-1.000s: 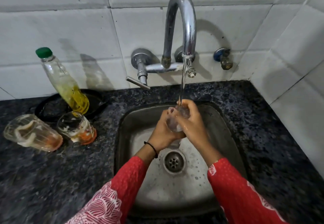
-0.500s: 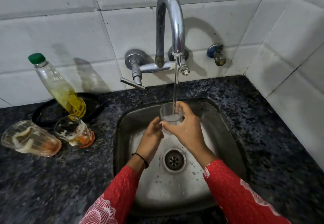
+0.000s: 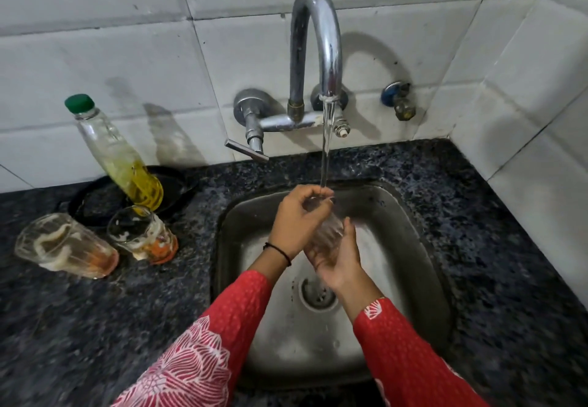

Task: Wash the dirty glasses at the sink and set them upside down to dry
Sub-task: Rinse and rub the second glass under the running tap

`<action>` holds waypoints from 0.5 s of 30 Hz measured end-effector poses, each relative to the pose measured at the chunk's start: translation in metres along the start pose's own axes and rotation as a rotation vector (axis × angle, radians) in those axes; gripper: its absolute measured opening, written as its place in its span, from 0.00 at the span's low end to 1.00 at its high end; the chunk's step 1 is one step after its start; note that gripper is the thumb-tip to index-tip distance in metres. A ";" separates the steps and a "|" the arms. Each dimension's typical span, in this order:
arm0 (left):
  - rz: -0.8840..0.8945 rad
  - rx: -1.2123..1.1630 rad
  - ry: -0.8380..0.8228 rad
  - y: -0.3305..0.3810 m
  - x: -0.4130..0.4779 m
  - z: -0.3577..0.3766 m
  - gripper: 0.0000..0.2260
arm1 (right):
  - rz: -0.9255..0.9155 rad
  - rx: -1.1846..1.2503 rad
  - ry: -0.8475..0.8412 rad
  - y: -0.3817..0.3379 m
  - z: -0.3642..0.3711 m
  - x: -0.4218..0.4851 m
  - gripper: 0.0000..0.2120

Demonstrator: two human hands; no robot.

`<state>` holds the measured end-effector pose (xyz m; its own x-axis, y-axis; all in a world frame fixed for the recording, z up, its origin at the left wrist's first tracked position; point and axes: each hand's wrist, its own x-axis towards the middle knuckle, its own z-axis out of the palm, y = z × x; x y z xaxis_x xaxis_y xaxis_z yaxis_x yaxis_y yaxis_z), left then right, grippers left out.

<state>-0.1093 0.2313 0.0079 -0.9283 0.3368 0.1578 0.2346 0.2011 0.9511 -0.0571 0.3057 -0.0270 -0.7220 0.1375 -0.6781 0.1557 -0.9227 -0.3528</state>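
The dark stone table (image 3: 477,215) carries a steel sink (image 3: 416,241). The tap (image 3: 318,40) above it runs a thin stream (image 3: 325,152) straight down. On the table to the left, well apart from the basin, are two dirty glasses (image 3: 63,246), smeared white and orange inside. They sit just in front of a green-capped bottle (image 3: 117,155) of yellow liquid.

Over the basin both hands grasp one clear glass (image 3: 329,231). The left hand (image 3: 296,219) curls its fingers round the upper end, where the water lands. The right hand (image 3: 339,263) cups the lower end from beneath, palm up. The fingers hide which end is the mouth, so I cannot tell.

This looks like the rinse-and-rub step for this glass. To do it well, I judge the mouth should face up into the stream so water fills and flushes the inside. Meanwhile the left fingers should work round the rim and the right hand should turn the body. Wet glass is slippery, so the cupping palm belongs underneath, low over the basin and clear of the spout.
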 end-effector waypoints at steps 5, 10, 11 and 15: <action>-0.236 -0.429 0.096 0.003 -0.005 -0.006 0.13 | -0.112 -0.068 -0.135 -0.015 0.007 -0.005 0.22; -0.494 -0.964 0.163 -0.018 -0.015 -0.008 0.14 | -0.242 -0.312 -0.310 -0.023 0.020 -0.007 0.20; -0.540 -1.036 0.168 -0.021 -0.018 -0.007 0.16 | -0.265 -0.350 -0.339 -0.024 0.024 -0.007 0.21; -0.692 -1.173 0.126 -0.025 -0.021 -0.006 0.15 | -0.447 -0.672 -0.181 -0.027 0.040 -0.018 0.24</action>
<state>-0.0978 0.2141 -0.0181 -0.7894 0.3895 -0.4745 -0.6057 -0.6195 0.4994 -0.0756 0.3136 0.0208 -0.9001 0.3270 -0.2880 0.1563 -0.3745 -0.9140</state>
